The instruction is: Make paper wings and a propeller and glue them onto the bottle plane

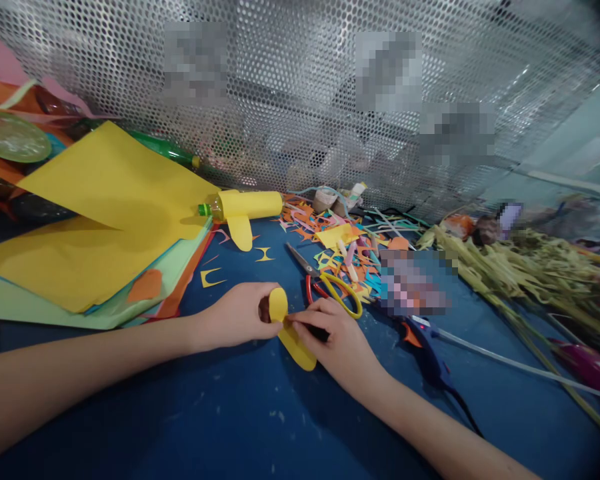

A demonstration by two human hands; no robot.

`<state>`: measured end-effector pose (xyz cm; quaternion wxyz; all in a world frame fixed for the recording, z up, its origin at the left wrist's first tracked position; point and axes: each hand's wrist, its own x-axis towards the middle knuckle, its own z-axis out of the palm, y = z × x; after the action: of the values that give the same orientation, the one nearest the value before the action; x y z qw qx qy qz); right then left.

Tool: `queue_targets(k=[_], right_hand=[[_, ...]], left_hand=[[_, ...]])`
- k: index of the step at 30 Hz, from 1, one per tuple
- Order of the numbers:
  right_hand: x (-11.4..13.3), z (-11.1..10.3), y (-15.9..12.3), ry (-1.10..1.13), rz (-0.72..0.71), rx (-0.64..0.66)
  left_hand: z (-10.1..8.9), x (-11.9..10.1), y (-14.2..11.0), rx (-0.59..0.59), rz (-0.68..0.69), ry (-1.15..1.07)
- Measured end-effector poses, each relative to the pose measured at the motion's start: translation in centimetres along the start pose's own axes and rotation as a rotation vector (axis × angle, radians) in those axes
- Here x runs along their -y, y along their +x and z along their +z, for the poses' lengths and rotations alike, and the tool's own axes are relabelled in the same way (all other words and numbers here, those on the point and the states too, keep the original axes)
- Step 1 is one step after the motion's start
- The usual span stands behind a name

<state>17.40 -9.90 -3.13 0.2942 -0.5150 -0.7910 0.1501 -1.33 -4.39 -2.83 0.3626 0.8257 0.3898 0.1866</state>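
A yellow paper cut-out [301, 351] with rounded ends is between my hands, its upper end bent upward. My left hand [243, 312] pinches it near the bend, fingers curled behind the upper end. From the other side, my right hand [341, 337] grips its edge with thumb and fingertips pressed together. Just beyond my right hand lie scissors [325, 279] with red and yellow handles. Farther back, a bottle wrapped in yellow paper [253, 205] lies on its side, green cap to the left, with a rounded yellow paper flap [241, 233] hanging from it.
Yellow sheets [80, 267] are stacked at left over green and orange paper. Colourful paper scraps [360, 260] cover the back middle. A blue glue gun [430, 353] with its cord lies right, near dried husks [525, 267]. A perforated metal screen [290, 87] stands behind the blue table [220, 413].
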Motion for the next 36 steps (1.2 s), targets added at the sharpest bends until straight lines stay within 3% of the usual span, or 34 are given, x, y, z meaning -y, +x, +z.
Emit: queue_targets(k=[29,32,36], right_hand=[[0.58,-0.11,-0.34,-0.087,-0.196,0.131],[0.66,-0.31,-0.27,-0.035,-0.152,0.082],[0.43,-0.76,0.06,-0.007,0.009,-0.082]], left_hand=[[-0.58,-0.41,-0.2,-0.015,0.019,-0.037],[-0.39,-0.31,-0.23,-0.019,0.036,-0.039],[-0.06,-0.21,-0.3,0.02,0.081,-0.064]])
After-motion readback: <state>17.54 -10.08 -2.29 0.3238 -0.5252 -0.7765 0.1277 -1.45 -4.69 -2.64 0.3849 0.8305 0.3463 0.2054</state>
